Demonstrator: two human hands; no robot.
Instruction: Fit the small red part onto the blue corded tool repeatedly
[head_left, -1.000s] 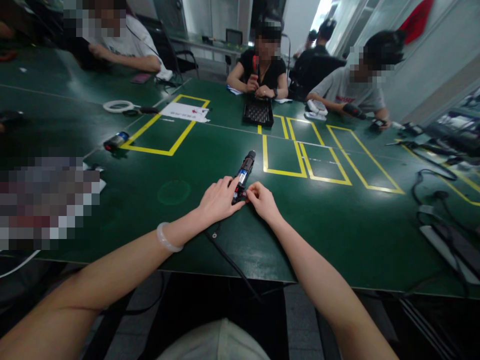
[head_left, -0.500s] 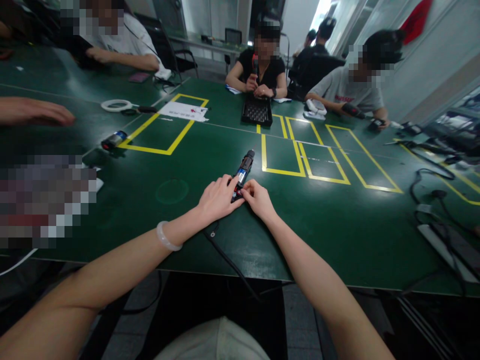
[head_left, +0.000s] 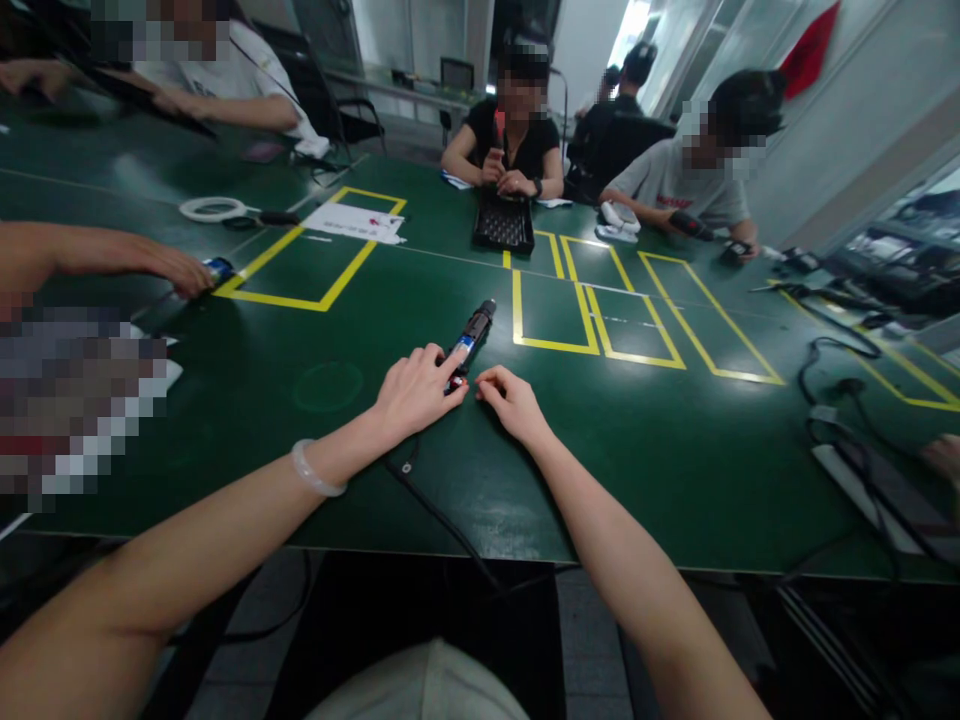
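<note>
On the green table in front of me lies a slim black electric tool point(head_left: 478, 322), with a narrow tip pointing away and a silver-and-blue cylinder exposed along its body. My left hand point(head_left: 416, 388) rests over its near end, fingers and thumb gripping it; small red parts show beside the thumb. Just right of that end, my right hand point(head_left: 511, 398) is apart from the tool, thumb and fingertips pinched together. Whatever those fingertips hold, if anything, is too small to make out. A black cord point(head_left: 442, 525) runs from below my left hand over the table edge.
At left, another person's hand point(head_left: 184, 270) touches a similar blue-and-black part beside a yellow tape outline point(head_left: 281, 300). Across the table, a co-worker sits behind a black tray point(head_left: 495, 245). Cables and a power strip point(head_left: 862, 495) lie at right.
My right hand has come away from the tool, leaving a small gap. My left hand stays on it. At left, the other person's hand has reached the similar part.
</note>
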